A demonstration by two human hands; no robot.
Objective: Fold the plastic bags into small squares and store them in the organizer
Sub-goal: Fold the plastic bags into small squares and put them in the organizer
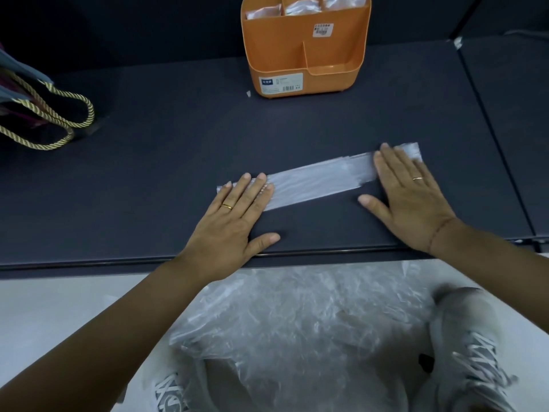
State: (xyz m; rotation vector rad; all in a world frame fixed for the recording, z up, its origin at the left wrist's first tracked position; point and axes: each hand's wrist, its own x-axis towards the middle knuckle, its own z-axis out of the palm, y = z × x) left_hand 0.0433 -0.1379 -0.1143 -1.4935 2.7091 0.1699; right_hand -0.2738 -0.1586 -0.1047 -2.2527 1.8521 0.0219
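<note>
A clear plastic bag (315,182), folded into a long narrow strip, lies slanted on the dark shelf (166,162). My left hand (234,221) lies flat with straight fingers pressing the strip's left end. My right hand (413,197) lies flat on the right end, fingers straight. An orange organizer (306,55) stands at the back of the shelf. Its rear compartments hold folded clear bags (300,7); its low front pockets look empty.
A heap of crumpled clear plastic bags (297,328) lies on the pale floor below the shelf edge, between two grey sneakers (472,352). A bag with gold rope handles (44,120) sits at the shelf's left. A small scrap (248,93) lies beside the organizer.
</note>
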